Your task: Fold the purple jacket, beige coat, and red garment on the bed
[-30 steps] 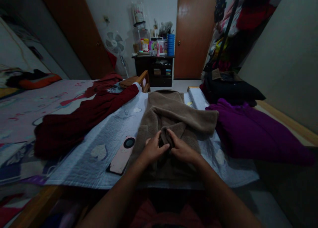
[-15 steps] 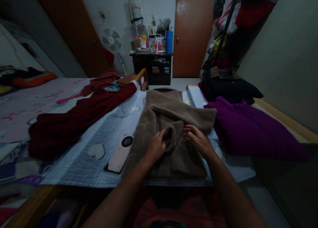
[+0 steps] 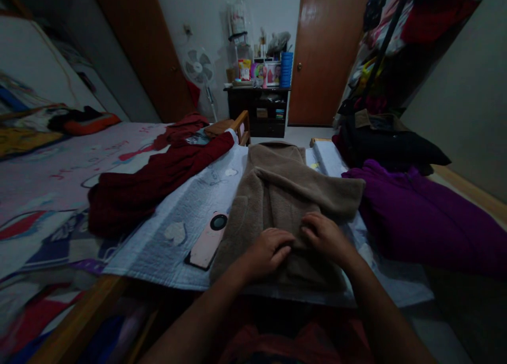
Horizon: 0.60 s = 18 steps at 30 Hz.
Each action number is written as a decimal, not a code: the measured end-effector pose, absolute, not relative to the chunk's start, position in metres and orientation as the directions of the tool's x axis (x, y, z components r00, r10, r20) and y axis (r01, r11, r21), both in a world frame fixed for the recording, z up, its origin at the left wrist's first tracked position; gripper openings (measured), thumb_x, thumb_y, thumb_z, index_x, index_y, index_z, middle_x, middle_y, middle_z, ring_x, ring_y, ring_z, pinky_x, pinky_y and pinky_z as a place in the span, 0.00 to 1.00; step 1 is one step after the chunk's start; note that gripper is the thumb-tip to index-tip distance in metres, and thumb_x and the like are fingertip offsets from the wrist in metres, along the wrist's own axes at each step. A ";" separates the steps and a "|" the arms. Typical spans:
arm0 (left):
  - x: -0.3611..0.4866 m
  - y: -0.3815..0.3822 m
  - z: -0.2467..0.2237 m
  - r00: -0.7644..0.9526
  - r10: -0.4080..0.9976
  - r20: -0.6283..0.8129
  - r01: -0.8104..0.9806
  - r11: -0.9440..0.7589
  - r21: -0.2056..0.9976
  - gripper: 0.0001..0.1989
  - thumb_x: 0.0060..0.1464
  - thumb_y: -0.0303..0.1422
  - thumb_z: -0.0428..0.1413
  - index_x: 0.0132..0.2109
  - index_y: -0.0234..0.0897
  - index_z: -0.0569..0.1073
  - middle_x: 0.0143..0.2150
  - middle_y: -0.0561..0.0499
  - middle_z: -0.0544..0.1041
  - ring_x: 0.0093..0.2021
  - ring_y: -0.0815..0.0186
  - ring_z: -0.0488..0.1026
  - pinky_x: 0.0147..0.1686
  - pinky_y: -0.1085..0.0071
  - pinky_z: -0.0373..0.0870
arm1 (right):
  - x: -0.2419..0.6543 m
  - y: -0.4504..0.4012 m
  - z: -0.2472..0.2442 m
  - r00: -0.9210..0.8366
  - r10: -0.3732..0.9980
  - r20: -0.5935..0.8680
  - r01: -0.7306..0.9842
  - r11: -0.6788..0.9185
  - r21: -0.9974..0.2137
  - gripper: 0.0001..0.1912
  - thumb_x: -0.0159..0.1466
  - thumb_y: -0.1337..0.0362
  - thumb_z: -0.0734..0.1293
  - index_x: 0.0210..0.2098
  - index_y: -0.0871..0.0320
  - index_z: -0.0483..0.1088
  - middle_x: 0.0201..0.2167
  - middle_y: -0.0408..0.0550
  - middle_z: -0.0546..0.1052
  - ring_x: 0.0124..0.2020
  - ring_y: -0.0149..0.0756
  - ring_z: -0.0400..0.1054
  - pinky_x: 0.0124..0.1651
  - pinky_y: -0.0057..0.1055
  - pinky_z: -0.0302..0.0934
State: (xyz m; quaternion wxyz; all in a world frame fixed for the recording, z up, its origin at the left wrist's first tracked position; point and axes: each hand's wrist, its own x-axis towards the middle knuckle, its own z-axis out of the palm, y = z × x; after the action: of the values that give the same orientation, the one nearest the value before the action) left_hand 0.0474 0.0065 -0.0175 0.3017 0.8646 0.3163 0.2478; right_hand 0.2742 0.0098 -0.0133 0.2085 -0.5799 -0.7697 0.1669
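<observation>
A brown fuzzy coat [image 3: 285, 182] lies spread on the pale blue quilted cover [image 3: 158, 248], one sleeve folded across its front and the other reaching to the right. My left hand [image 3: 271, 253] rests on its lower part, fingers stretched forward and slightly bent. Close by on the right, my right hand [image 3: 325, 236] touches the coat with loosely curved fingers. Neither hand visibly grips the cloth. Beside the coat's left edge is a pink phone [image 3: 206, 245] with a round dark camera area.
Dark red clothing [image 3: 134, 195] lies to the left, across the bed's edge. On the right are a folded purple garment [image 3: 420, 216] and a dark stack of clothes [image 3: 388, 142]. A fan [image 3: 199, 68] and a black cabinet [image 3: 257, 110] stand at the back.
My left hand has let go of the rolled fold of coat it held, and that fold now lies flat. Both hands sit lower on the coat. The view has shifted left.
</observation>
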 end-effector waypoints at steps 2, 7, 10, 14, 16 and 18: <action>0.027 0.013 -0.015 0.523 0.804 0.282 0.489 -0.555 0.673 0.16 0.63 0.32 0.47 0.52 0.39 0.74 0.54 0.48 0.76 0.56 0.63 0.70 0.59 0.64 0.64 | 0.268 0.008 -0.008 -0.309 0.951 -0.032 0.874 0.271 -0.403 0.11 0.63 0.65 0.61 0.36 0.58 0.75 0.40 0.53 0.76 0.43 0.41 0.70 0.50 0.36 0.62; -0.036 0.044 -0.027 0.143 0.957 0.253 0.761 -0.269 0.590 0.21 0.61 0.32 0.44 0.57 0.33 0.70 0.59 0.42 0.72 0.61 0.59 0.67 0.62 0.57 0.61 | 0.234 0.019 0.009 -0.309 0.951 -0.018 0.870 0.275 -0.409 0.13 0.64 0.67 0.59 0.40 0.57 0.75 0.41 0.52 0.78 0.47 0.43 0.70 0.52 0.35 0.61; -0.057 0.055 -0.040 0.124 0.980 0.156 0.781 -0.193 0.594 0.23 0.60 0.32 0.43 0.59 0.33 0.69 0.58 0.43 0.73 0.59 0.59 0.68 0.60 0.58 0.64 | 0.204 0.034 0.008 -0.419 0.907 -0.048 0.770 0.327 -0.549 0.16 0.63 0.68 0.60 0.47 0.55 0.74 0.47 0.49 0.78 0.50 0.41 0.71 0.53 0.33 0.61; -0.061 0.054 -0.049 0.191 0.969 0.158 0.755 -0.248 0.607 0.23 0.59 0.33 0.44 0.58 0.35 0.70 0.59 0.46 0.73 0.60 0.61 0.67 0.62 0.58 0.61 | 0.172 0.058 -0.006 -0.385 0.915 -0.117 0.770 0.249 -0.588 0.21 0.62 0.68 0.60 0.54 0.57 0.69 0.52 0.53 0.76 0.55 0.45 0.69 0.55 0.36 0.61; -0.059 0.053 -0.049 0.189 0.967 0.169 0.740 -0.253 0.623 0.23 0.59 0.33 0.44 0.58 0.36 0.71 0.59 0.46 0.73 0.61 0.61 0.67 0.63 0.58 0.61 | 0.160 0.068 -0.012 -0.318 0.936 -0.153 0.796 0.176 -0.579 0.22 0.63 0.66 0.61 0.57 0.57 0.66 0.51 0.54 0.76 0.54 0.47 0.70 0.53 0.38 0.62; -0.059 0.053 -0.047 0.189 0.967 0.170 0.725 -0.254 0.641 0.23 0.59 0.32 0.44 0.58 0.36 0.71 0.58 0.46 0.74 0.60 0.61 0.68 0.63 0.58 0.61 | 0.152 0.076 -0.015 -0.253 0.947 -0.198 0.818 0.100 -0.567 0.25 0.61 0.65 0.62 0.58 0.59 0.63 0.51 0.57 0.76 0.53 0.50 0.70 0.52 0.40 0.63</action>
State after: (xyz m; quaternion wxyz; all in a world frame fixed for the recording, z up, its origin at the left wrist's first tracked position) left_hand -0.0585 0.0527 -0.0474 0.2158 0.7401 0.5715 0.2813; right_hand 0.1515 0.0762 -0.0155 0.1086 -0.6014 -0.7336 0.2972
